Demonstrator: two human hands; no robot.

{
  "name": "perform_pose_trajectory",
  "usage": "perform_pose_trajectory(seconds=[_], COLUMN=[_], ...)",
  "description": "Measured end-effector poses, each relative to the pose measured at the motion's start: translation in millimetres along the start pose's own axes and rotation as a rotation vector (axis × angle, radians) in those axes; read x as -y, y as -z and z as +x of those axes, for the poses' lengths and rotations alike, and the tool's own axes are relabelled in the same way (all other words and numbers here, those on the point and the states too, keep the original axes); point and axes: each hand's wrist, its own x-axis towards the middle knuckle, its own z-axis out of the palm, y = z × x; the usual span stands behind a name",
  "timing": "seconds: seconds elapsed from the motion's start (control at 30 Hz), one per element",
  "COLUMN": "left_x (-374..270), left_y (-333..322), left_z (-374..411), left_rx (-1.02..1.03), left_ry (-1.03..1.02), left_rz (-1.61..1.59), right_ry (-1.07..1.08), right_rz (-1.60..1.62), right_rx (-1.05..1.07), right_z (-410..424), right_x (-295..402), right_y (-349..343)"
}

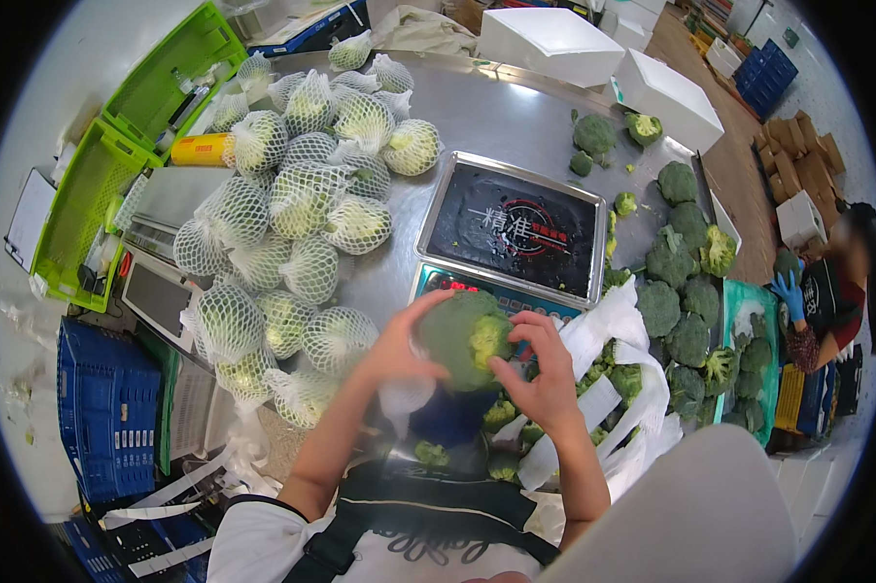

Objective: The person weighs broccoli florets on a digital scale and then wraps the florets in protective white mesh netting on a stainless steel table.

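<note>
My left hand [401, 350] grips the left side of a broccoli head [456, 339], which has a yellowish patch facing right. At its right side is my right hand [543, 364], thumb and fingers curled around that patch. The broccoli is held in front of a digital scale [514, 226] with a dark, wet tray in a metal rim. White foam netting [406, 401] hangs just below the left hand. Many broccoli heads in white foam nets [310, 197] are piled on the left of the steel table [474, 109]. Bare broccoli heads [671, 259] lie at the right.
White foam net sleeves [620, 321] lie over broccoli at the near right. Green crates [81, 218] and a blue crate [110, 415] stand left, white foam boxes [554, 40] beyond the table. A co-worker [828, 299] in blue gloves holds broccoli at far right.
</note>
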Motion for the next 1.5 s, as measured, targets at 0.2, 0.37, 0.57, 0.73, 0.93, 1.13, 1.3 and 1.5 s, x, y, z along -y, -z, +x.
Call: perform_pose_trajectory(seconds=[0.2, 0.37, 0.57, 0.73, 0.93, 1.13, 1.3, 1.5], left_x=[-3.8, -14.3, -18.4, 46.0, 31.3, 49.2, 17.6, 14.9], left_y=[-6.7, -13.8, -8.3, -13.3, -6.4, -20.6, -21.5, -7.3], left_z=[-3.2, 22.1, 97.1, 138.8, 135.1, 112.4, 154.5, 167.4], left_rx=[-0.007, -0.019, 0.052, 0.117, 0.116, -0.013, 0.094, 0.178], left_ry=[-0.058, -0.048, -0.165, -0.06, 0.033, -0.04, -0.153, -0.154], left_rz=[0.126, 0.147, 0.306, 0.203, 0.206, 0.407, 0.706, 0.868], right_ry=[0.241, -0.034, -0.024, -0.019, -0.056, -0.195, -0.203, -0.405], right_rz=[-0.144, 0.092, 0.041, 0.002, 0.117, 0.406, 0.377, 0.295], right_rx=[0.04, -0.145, -0.389, -0.47, -0.465, -0.421, -0.534, -0.518], right_z=[-3.6, -0.9, 32.6, 49.5, 53.6, 47.8, 43.6, 37.9], right_x=[4.6, -16.4, -40.8, -89.6, -84.2, -130.5, -146.9, -168.9], right_y=[3.0, 1.5, 3.5, -9.6, 12.8, 6.1, -2.7, -22.0])
